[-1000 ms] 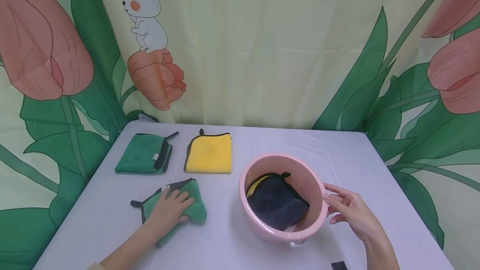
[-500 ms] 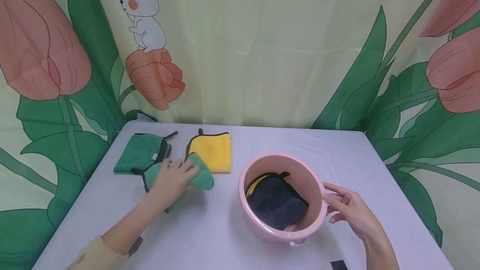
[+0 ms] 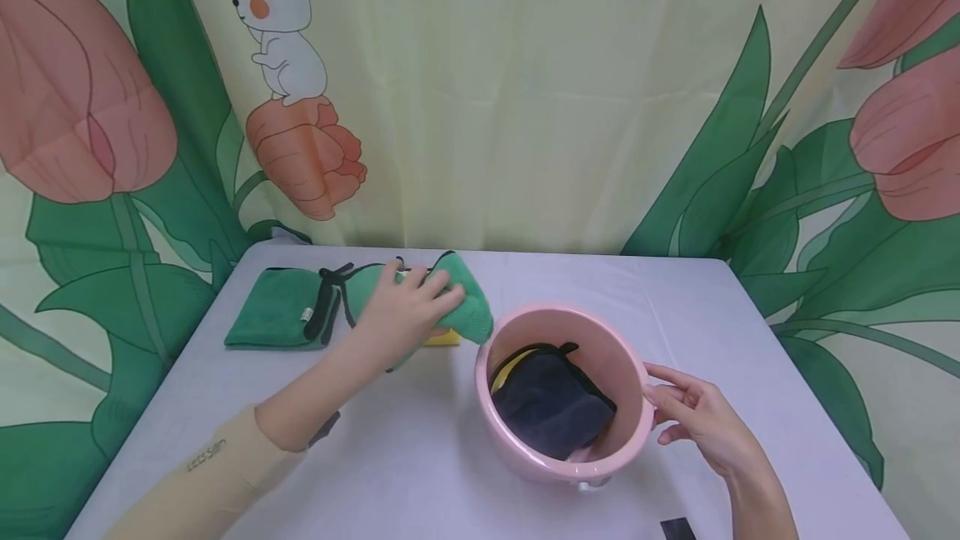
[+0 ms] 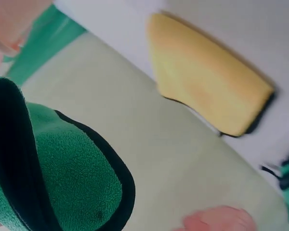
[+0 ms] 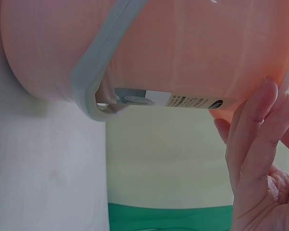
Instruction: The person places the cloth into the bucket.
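Note:
My left hand (image 3: 405,311) grips a green cloth (image 3: 471,307) with dark edging, above the table and near the left rim of a pink bucket (image 3: 555,325). In the left wrist view the same cloth (image 4: 77,168) bulges up close to the camera. Inside the bucket lie a dark navy cloth (image 3: 553,407) and a partly covered yellow one (image 3: 512,372). At the bucket's right side, my right hand (image 3: 701,419) touches the wall just below the rim. Its fingers (image 5: 253,120) look fairly straight along the pink wall in the right wrist view.
Behind the raised cloth, a folded yellow cloth (image 3: 444,338) is mostly hidden; the left wrist view shows it flat on the table. A folded darker green cloth (image 3: 273,311) lies back left. The bucket's grey handle (image 5: 84,82) hangs down. A black patch (image 3: 678,528) is at the front.
My left hand has lifted the green cloth off the table and carried it up and rightward, over the yellow cloth toward the bucket. My right hand and the bucket have stayed in place.

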